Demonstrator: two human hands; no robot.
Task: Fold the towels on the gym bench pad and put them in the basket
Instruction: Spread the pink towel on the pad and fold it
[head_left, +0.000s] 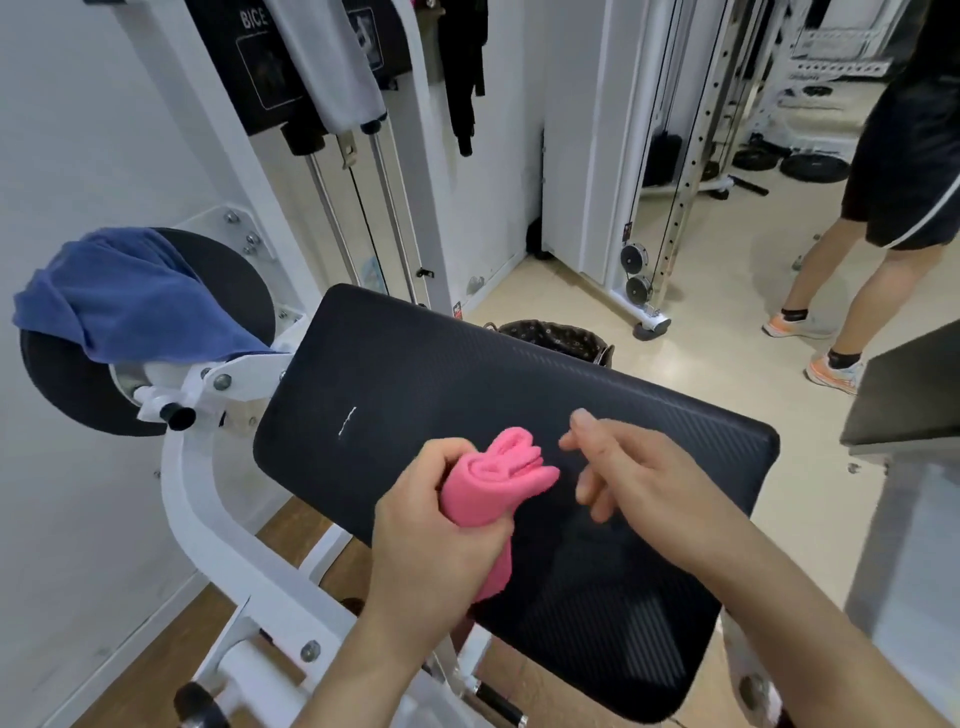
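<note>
Over the near half of the black bench pad (415, 374), the left hand (436, 525) grips a pink towel (501, 478), fingers and thumb curled round its middle. The towel is rolled or bunched into a thick bundle; its layered end sticks up and right out of the fist, and a short tail hangs below the palm across the pad's near edge. The right hand (639, 473) hovers just beside that layered end, apart from it, fingers loosely spread and slightly bent, holding nothing. Whether either hand touches the pad cannot be told. The pad is tilted, mounted on a white machine frame (218, 525). Left of the pad, well apart from both hands, a blue towel (124, 296) lies unfolded, draped over a round black roller pad (228, 275). Behind the pad's far edge a dark patterned basket (556, 338) stands on the floor, only its rim showing; contents not visible. At far right a second person (904, 156) in black shorts stands on the beige floor, with weight plates (813, 167) lying beyond.
</note>
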